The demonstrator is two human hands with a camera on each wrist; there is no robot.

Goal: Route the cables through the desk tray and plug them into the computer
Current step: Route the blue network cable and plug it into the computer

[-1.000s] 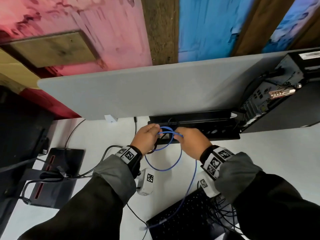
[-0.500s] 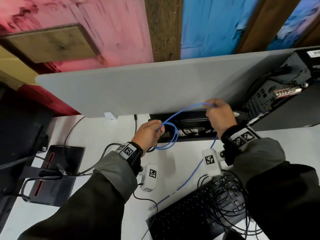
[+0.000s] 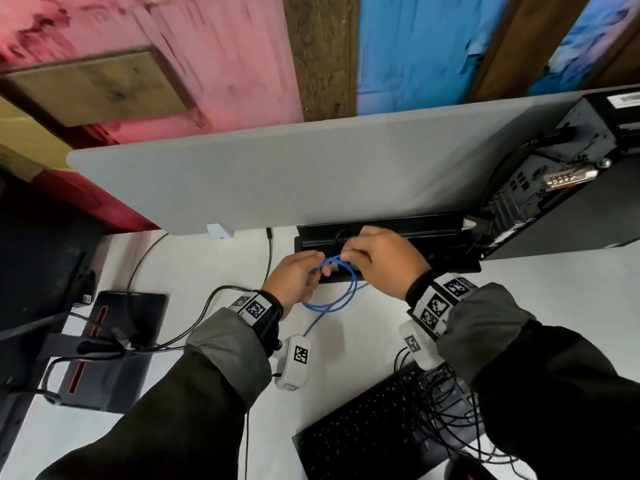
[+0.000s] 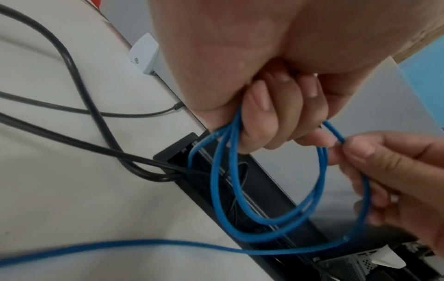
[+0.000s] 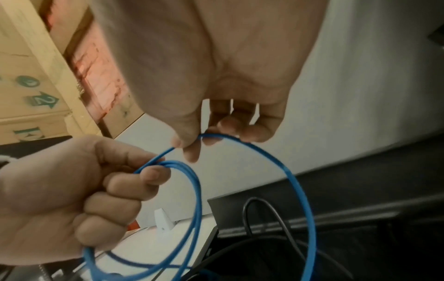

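Both hands meet just above the desk tray (image 3: 433, 230): the left hand (image 3: 294, 278) grips blue cable (image 3: 332, 304) coils in curled fingers while the right hand (image 3: 381, 261) pinches the next loop. Judging by this, the cable is neither routed nor plugged into the computer (image 3: 561, 188). Room looks tight between the divider (image 3: 277, 181) and the tray's front edge.

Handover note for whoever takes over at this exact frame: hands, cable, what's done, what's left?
Left hand: grips coiled loops of the blue cable above the tray.
Right hand: pinches the next stretch of the cable beside the left hand.
Cable: slack runs across the desk toward the keyboard; its plug end is not in view.
Done: black cables already enter the tray.
Left: route the blue cable through the tray, plug it into the computer.
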